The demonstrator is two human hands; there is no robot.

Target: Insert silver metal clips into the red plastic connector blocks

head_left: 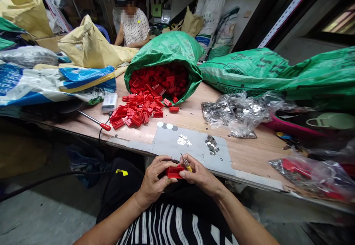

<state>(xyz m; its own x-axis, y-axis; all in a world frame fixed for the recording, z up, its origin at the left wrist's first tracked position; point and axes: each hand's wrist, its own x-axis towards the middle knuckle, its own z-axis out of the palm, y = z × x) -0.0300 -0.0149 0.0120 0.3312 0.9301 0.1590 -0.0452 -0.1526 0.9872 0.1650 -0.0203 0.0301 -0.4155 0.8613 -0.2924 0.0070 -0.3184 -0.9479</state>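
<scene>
Just off the table's front edge, my left hand (pixel 155 178) grips a red plastic part (pixel 174 172) shaped like a small open box. My right hand (pixel 197 174) is closed around a small screwdriver-like tool (pixel 189 167) with a yellow handle and a thin metal shaft pointing up. Its thumb also touches the red part's right end. On the grey mat (pixel 166 145) beyond my hands lie a little pile of shiny flat metal pieces (pixel 183 140) and a darker pile of small metal pieces (pixel 212 144).
A green sack (pixel 166 47) spills red parts (pixel 138 108) onto the table. Plastic bags of metal pieces (pixel 238 112) lie at right, near a pink basket (pixel 291 126). A red-tipped lever (pixel 95 121) sticks out at left. Another person (pixel 134 27) sits across the table.
</scene>
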